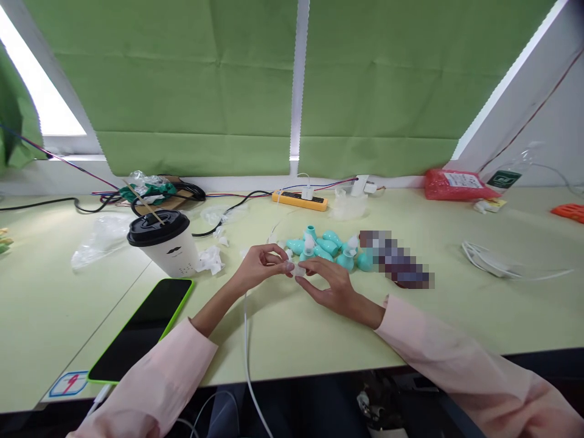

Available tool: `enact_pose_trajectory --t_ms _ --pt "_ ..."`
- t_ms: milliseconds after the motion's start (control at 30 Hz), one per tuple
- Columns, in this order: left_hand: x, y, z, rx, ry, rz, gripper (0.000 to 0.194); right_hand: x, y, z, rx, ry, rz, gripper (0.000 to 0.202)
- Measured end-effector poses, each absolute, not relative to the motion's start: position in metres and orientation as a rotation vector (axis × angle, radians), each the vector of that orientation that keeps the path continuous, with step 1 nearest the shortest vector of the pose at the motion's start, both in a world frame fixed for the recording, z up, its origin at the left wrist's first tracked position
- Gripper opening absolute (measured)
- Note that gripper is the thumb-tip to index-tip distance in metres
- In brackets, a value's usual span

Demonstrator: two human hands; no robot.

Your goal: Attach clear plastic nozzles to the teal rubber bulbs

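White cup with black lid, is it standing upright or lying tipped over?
Upright: the white cup stands on its base on the table, with the black lid on top.

A small, whitish, translucent piece (pixel 298 271) sits pinched between the left fingers (pixel 272 258) and right fingers (pixel 316 266). Just beyond them, glossy turquoise bulbs (pixel 327 247) lie clustered, several on their sides, some upright; two upright ones bear whitish tops.

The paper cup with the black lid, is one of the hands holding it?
No, the left hand and right hand meet at a small whitish piece, apart from the paper cup.
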State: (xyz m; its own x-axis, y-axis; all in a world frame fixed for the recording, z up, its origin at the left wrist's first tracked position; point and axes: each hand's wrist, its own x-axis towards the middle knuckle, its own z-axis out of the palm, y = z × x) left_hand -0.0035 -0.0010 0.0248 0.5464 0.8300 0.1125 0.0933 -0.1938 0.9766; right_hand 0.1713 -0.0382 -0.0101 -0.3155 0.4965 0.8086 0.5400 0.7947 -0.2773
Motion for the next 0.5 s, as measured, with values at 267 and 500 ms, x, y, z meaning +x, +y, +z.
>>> enact_pose_trajectory --t_ms 267,500 --pt "-0.013 0.005 0.02 2.295 1.467 1.006 0.019 0.168 -0.042 -0.019 -0.908 -1.961 0.178 0.019" --pt "-0.013 0.007 0.003 2.763 1.503 0.722 0.019 0.167 -0.044 -0.018 -0.934 -2.055 0.227 0.012"
